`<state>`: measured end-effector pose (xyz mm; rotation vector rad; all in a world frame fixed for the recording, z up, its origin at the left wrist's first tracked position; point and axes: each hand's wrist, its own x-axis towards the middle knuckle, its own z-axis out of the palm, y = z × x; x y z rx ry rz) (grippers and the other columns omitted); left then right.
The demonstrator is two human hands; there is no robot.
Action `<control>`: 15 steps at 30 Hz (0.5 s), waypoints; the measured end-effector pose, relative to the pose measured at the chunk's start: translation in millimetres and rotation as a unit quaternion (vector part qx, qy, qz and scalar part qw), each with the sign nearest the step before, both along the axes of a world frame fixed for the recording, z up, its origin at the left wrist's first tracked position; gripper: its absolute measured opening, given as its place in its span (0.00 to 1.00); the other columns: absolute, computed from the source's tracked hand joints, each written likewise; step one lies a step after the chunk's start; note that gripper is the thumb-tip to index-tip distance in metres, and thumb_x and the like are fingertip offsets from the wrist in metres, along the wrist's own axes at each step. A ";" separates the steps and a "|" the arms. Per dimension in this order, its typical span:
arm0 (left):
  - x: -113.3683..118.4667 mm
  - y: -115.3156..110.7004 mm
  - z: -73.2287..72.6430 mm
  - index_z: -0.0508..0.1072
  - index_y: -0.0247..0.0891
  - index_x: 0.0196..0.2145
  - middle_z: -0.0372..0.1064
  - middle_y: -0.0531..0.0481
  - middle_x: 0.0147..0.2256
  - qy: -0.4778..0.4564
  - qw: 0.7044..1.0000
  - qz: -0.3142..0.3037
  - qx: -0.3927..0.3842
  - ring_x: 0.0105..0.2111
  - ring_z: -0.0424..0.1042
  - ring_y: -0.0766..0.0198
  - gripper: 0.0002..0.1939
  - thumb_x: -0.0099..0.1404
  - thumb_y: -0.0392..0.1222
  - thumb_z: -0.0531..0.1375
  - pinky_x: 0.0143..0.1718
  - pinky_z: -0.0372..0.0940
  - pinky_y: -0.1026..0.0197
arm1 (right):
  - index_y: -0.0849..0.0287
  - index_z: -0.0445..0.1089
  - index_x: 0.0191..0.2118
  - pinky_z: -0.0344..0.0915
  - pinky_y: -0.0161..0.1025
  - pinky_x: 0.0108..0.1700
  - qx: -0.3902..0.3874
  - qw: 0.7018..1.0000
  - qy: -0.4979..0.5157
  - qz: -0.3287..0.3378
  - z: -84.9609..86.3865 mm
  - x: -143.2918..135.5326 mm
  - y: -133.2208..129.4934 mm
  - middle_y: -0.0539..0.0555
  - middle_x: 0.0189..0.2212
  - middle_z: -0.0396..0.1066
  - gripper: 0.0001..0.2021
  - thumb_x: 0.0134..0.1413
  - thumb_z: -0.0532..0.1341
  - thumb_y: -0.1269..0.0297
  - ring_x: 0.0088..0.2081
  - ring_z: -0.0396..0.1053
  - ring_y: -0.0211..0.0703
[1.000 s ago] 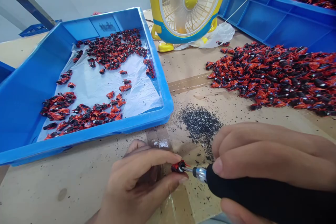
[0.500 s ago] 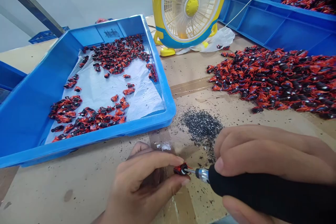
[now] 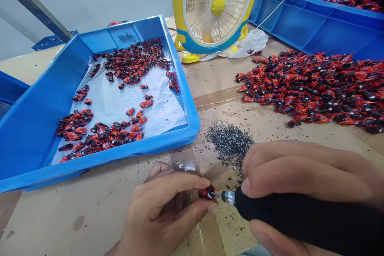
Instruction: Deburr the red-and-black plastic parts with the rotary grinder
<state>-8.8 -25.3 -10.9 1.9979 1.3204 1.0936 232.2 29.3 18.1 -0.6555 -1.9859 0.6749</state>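
Between the thumb and forefinger of my left hand (image 3: 163,208) is a small red and black part (image 3: 206,192), held low over the table. My right hand (image 3: 303,172) is wrapped round a thick black-handled driver (image 3: 279,212) with a silver collar. The driver's thin metal tip meets the dark round end of the part; how deep it sits cannot be made out. Just beyond the hands lies a heap of black shavings (image 3: 230,142) on the brown table surface.
A blue tray (image 3: 183,140) with many red and black parts on a white sheet stands at left. Behind is a yellow and blue fan (image 3: 217,6). A large pile of parts (image 3: 318,88) lies at right, before blue bins (image 3: 315,28).
The driver and my right hand have shifted very slightly left and up. My left hand holds the same part in nearly the same place.
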 end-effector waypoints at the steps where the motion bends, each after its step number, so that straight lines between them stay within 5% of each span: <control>1: 0.4 0.5 -0.8 0.83 0.49 0.47 0.86 0.58 0.33 -0.002 1.000 -0.003 0.001 0.24 0.78 0.67 0.10 0.69 0.38 0.74 0.25 0.71 0.66 | 0.54 0.70 0.38 0.74 0.35 0.25 0.000 1.000 -0.008 0.023 0.5 1.5 1.8 0.48 0.26 0.75 0.10 0.56 0.72 0.65 0.24 0.74 0.39; 15: 1.9 -0.8 4.1 0.81 0.50 0.45 0.86 0.64 0.34 0.027 1.000 0.009 0.003 0.25 0.79 0.70 0.06 0.72 0.45 0.73 0.32 0.75 0.69 | 0.53 0.70 0.40 0.73 0.34 0.26 -0.021 0.999 0.003 0.025 -2.1 0.5 1.6 0.48 0.28 0.75 0.10 0.57 0.71 0.66 0.26 0.76 0.39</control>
